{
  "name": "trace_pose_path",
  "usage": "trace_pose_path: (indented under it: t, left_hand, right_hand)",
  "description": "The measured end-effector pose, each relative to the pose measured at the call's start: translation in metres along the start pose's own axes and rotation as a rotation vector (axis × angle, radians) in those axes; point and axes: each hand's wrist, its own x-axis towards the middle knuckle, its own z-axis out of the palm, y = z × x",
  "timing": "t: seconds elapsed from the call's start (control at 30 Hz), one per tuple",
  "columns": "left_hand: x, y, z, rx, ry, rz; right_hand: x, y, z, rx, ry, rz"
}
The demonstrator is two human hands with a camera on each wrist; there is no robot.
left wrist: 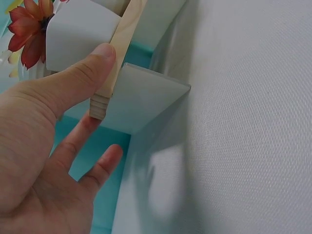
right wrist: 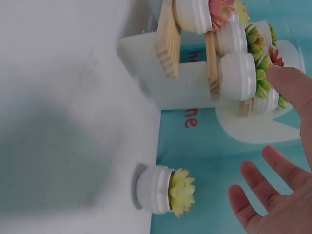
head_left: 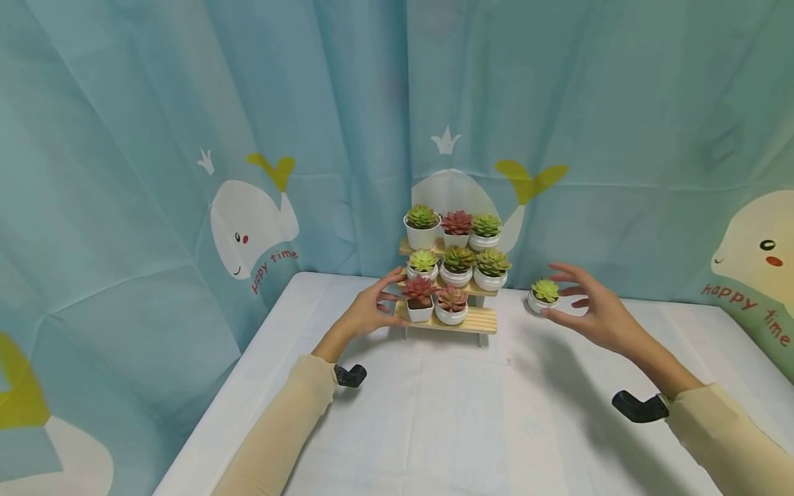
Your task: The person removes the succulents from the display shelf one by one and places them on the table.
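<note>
A three-step plant stand point(head_left: 480, 319) of pale wooden slats on white side panels carries several small potted succulents. My left hand point(head_left: 366, 308) grips the left end of its lowest slat point(left wrist: 127, 36), the thumb on top and a finger beneath. Right by that thumb is a red succulent point(head_left: 419, 293) in a white pot, with a pink succulent point(head_left: 452, 304) beside it. My right hand point(head_left: 595, 313) has its fingers spread and holds nothing. Near its fingertips, a yellow-green succulent point(right wrist: 181, 192) in a round white pot point(right wrist: 153, 189) stands upright on the table, right of the stand.
The table point(head_left: 459, 420) has a white cloth. Behind it and at the left hangs a blue curtain point(head_left: 347, 103) printed with whales, close behind the stand. On the middle step are several green succulents point(head_left: 458, 260); a dark red one point(head_left: 457, 223) is on the top step.
</note>
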Motion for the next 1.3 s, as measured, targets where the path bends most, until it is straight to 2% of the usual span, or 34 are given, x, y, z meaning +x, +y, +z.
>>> trace_pose_path:
  t: [0.17, 0.23, 0.4, 0.6, 0.97, 1.3]
  left_hand:
    - [0.000, 0.000, 0.000, -0.006, 0.000, 0.000]
    - [0.001, -0.004, -0.001, 0.006, 0.002, -0.003]
    - [0.003, -0.003, 0.000, 0.013, 0.005, -0.003]
    - [0.003, -0.004, 0.000, 0.010, 0.003, 0.002]
    - [0.002, -0.004, 0.000, -0.016, 0.010, -0.001]
    - [0.003, -0.007, 0.001, -0.060, 0.006, 0.013]
  right_hand:
    - [0.000, -0.002, 0.006, 0.045, 0.004, -0.006]
    - [-0.001, -0.004, 0.010, 0.062, -0.004, -0.004]
    - [-0.001, -0.011, 0.022, 0.094, -0.034, 0.006]
    - [0.002, -0.020, 0.041, 0.132, -0.058, -0.014]
    - [0.013, -0.033, 0.080, 0.279, -0.108, -0.078]
    - [0.023, -0.038, 0.105, 0.333, -0.085, -0.094]
